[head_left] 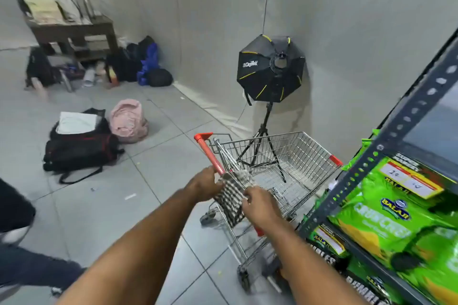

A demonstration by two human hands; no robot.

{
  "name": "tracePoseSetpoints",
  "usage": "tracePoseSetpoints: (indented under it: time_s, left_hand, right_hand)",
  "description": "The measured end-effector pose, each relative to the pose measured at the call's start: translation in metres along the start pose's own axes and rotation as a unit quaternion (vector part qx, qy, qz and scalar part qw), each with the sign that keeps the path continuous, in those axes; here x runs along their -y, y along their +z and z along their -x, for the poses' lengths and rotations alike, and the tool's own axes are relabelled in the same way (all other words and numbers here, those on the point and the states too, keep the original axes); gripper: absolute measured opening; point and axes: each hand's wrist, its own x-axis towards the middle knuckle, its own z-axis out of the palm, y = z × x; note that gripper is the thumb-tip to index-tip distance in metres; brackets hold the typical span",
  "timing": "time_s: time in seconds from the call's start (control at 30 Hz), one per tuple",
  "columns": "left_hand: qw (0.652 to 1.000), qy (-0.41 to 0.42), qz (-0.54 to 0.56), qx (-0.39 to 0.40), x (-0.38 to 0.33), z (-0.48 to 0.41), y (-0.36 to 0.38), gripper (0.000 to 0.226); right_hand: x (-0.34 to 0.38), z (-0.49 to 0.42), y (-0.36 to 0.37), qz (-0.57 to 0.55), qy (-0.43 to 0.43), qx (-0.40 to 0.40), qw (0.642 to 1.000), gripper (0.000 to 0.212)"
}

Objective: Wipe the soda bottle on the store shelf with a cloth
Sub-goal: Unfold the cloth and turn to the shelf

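Observation:
A black-and-white checked cloth point(233, 197) hangs over the red handle point(209, 153) of a wire shopping cart point(292, 156). My left hand point(205, 185) grips the cloth's left edge by the handle. My right hand point(257, 205) pinches its right edge. The store shelf point(371, 158), a dark slotted metal rack, stands at the right with green snack bags point(386, 220) on it. No soda bottle shows in the head view.
A black softbox light on a tripod point(271, 69) stands behind the cart against the grey wall. Bags lie on the tiled floor at left: a black one point(79, 148) and a pink one point(128, 121). Another person's leg point(22, 255) is at the lower left.

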Motion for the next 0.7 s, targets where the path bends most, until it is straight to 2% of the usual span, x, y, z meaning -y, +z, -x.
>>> tracePoseSetpoints:
  time_s: [0.13,0.17,0.23,0.3,0.37,0.43,0.53,0.6,0.7]
  left_hand:
    - [0.99,-0.085,0.106,0.049,0.021,-0.031,0.039,0.062]
    - [0.986,-0.095,0.122,0.057,0.025,-0.037,0.048,0.061]
    - [0.991,-0.092,0.088,0.042,0.025,-0.048,0.054,0.046]
    - [0.998,-0.051,-0.005,0.022,0.021,-0.054,0.053,0.025]
    - [0.999,0.012,-0.034,0.039,0.004,-0.055,0.045,0.014]
    - [0.993,0.096,-0.021,0.066,-0.021,-0.052,0.031,0.011]
    - [0.978,0.163,0.025,0.124,-0.077,-0.037,0.005,0.01]
    - [0.968,0.198,0.051,0.148,-0.112,-0.027,-0.011,0.01]
    - [0.94,0.302,0.048,0.15,-0.191,0.002,-0.025,0.011]
  right_hand:
    - [-0.001,-0.029,0.027,0.032,0.04,0.017,0.999,0.029]
    - [0.0,-0.035,0.03,0.032,0.041,0.024,0.998,0.032]
    - [0.002,-0.047,0.029,0.032,0.041,0.02,0.998,0.033]
    - [0.001,-0.049,0.027,0.032,0.044,0.018,0.998,0.032]
    - [-0.001,-0.046,0.02,0.016,0.052,0.002,0.999,0.033]
    - [-0.004,-0.04,0.007,-0.033,0.053,-0.032,0.998,0.036]
    - [-0.012,-0.017,-0.034,-0.108,0.045,-0.114,0.987,0.06]
    - [-0.018,-0.002,-0.067,-0.112,-0.006,-0.188,0.976,0.074]
    - [-0.037,0.048,-0.141,-0.062,-0.07,-0.273,0.958,0.086]
